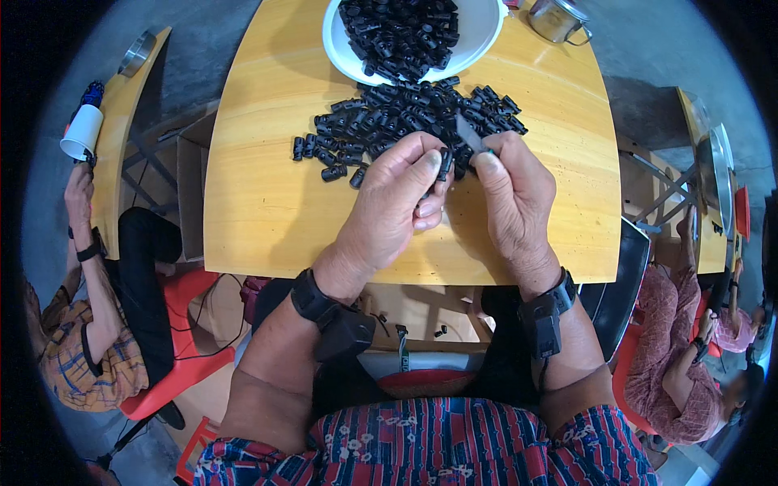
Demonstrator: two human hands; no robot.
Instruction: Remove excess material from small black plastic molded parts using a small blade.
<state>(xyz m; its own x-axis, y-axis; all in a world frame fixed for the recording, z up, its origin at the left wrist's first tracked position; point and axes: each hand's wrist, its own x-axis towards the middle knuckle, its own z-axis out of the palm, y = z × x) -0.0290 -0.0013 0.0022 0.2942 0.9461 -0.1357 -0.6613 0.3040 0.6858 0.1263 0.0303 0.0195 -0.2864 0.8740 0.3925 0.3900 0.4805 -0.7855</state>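
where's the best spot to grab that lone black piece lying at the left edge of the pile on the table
Pinch the lone black piece across its short sides, coming from above and from the left, with the left hand. It lies flat on the wooden table, slightly apart from the pile, so its left side is open while other pieces crowd its right.

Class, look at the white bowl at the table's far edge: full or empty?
Full: the white bowl is heaped with small black plastic parts, hiding its middle.
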